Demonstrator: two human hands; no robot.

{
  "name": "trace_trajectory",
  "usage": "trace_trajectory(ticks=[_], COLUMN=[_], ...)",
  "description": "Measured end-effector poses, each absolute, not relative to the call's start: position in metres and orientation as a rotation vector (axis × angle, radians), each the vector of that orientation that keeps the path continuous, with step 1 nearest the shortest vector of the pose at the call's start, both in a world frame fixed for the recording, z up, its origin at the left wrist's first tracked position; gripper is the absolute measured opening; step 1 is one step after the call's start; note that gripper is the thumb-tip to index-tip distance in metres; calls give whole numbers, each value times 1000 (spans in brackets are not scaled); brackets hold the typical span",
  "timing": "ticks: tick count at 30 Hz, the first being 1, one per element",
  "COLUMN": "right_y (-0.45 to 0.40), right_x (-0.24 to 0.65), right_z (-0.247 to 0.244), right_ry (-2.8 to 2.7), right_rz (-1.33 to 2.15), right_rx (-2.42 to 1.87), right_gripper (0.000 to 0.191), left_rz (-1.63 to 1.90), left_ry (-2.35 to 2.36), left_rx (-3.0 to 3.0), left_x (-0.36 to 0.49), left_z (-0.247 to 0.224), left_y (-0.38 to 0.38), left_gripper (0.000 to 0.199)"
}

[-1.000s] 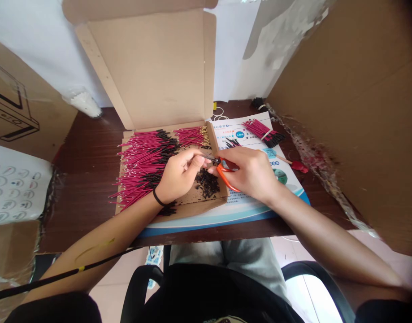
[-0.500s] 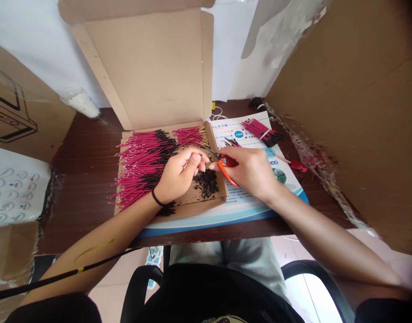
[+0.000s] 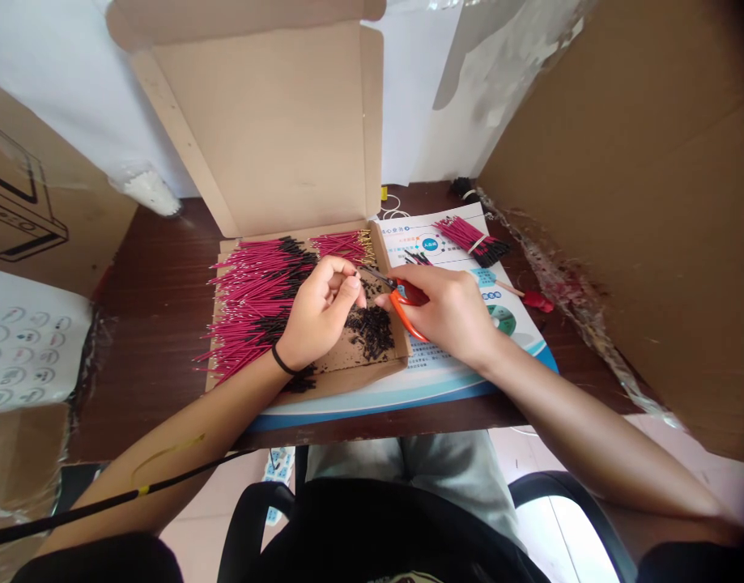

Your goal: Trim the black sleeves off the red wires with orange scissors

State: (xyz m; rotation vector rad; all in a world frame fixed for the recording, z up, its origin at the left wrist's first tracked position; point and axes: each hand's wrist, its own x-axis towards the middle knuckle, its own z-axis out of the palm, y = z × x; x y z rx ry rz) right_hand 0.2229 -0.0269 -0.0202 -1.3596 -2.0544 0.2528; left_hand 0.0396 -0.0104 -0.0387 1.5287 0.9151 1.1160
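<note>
My right hand [image 3: 453, 312] is wrapped round orange-handled cutters [image 3: 405, 312], whose dark tips point left toward my other hand. My left hand [image 3: 326, 312] is closed in a pinch above the open cardboard box [image 3: 347, 379]; what its fingertips hold is too small to make out. Many red wires with black ends [image 3: 250, 283] lie piled in the box's left part. A smaller group of red wires with gold-coloured ends [image 3: 341, 244] sits at its back right. Below my fingertips, small black scraps [image 3: 372, 330] are heaped on the box floor.
The raised box lid [image 3: 292, 129] stands behind. On the printed sheet [image 3: 457, 385] lies a banded bundle of red and black wires [image 3: 472, 241]. A large carton [image 3: 651, 202] walls the right side; a clear bag of white pieces [image 3: 150, 192] is back left.
My left hand has shifted slightly left, its fingertips drawn a little away from the cutters. My right hand with the cutters has moved very slightly left.
</note>
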Motion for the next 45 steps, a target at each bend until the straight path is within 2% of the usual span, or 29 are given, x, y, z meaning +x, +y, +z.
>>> trace_trajectory(ticks=[28,39,45], right_y=[-29,-29,-27], right_x=[224,224,227], right_z=[-20,-22,-22], right_ry=[-2224,-2235,-2192], right_rz=[107,12,90], right_rx=[-1316,-1319,-1336], right_gripper=[36,37,31], left_rz=[1105,1134,1154], left_ry=[1032,1038,985], left_rx=[1791,1760,1686], left_x=[39,38,41], left_z=[-36,-39,-34], left_y=[-13,-13,-15], left_gripper=[27,27,28])
